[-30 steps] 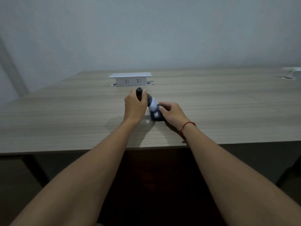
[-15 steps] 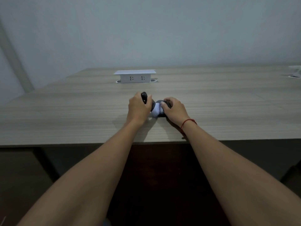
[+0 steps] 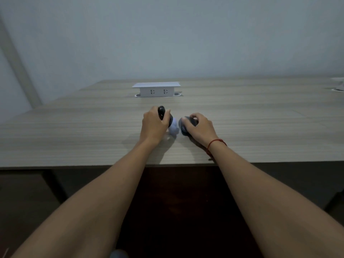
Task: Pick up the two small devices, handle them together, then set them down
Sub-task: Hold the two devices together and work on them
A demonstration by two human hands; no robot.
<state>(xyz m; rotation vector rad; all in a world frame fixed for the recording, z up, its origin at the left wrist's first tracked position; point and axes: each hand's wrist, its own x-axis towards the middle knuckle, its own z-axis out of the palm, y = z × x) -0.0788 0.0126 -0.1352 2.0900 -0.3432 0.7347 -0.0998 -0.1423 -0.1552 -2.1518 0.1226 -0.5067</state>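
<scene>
My left hand [image 3: 153, 124] is closed around a small device [image 3: 172, 128] with a dark rounded top poking out above the fingers and a pale white lower part that shows to the right of my palm. My right hand [image 3: 199, 127] grips a second small device [image 3: 183, 125], dark grey and rounded, resting on or just above the wooden table [image 3: 74, 131]. A narrow gap separates the two devices. Most of each one is hidden by my fingers.
A white socket box [image 3: 157, 89] with two outlets stands on the table behind my hands. Another white object [image 3: 338, 86] sits at the far right edge. The table's front edge [image 3: 74, 167] runs under my forearms. A red string circles my right wrist.
The two devices were pressed together between my hands; now my right hand has drawn its dark device to the right, which opens a gap. My left hand stays put.
</scene>
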